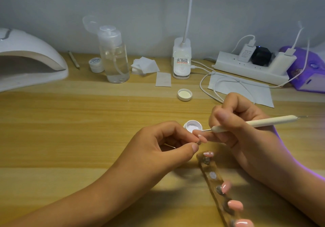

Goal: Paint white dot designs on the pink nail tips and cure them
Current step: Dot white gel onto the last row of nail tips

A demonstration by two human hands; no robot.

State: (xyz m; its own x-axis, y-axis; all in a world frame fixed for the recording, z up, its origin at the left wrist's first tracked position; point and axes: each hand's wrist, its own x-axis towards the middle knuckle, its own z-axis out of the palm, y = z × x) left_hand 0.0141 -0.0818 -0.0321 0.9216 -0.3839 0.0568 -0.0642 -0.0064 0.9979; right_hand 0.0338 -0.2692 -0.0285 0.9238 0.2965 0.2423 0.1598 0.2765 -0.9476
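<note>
My left hand [168, 144] pinches one pink nail tip [202, 138] between thumb and fingers at the middle of the desk. My right hand [246, 130] grips a white dotting pen [263, 122] like a pencil, its thin metal point just above that tip. Right behind them stands a small open jar of white paint [193, 125]. A clear holder strip [223, 191] runs toward me at the lower right, with several pink nail tips [235, 205] stuck on it; the farthest one [208, 154] bears white dots.
A white curing lamp [26, 59] sits at the far left. Along the wall stand a pump bottle [114, 57], a small white pot [96, 65], wipe pads [145, 64], a desk lamp base [181, 61], a power strip [249, 68] with cables. The jar's lid [184, 94] lies behind the hands.
</note>
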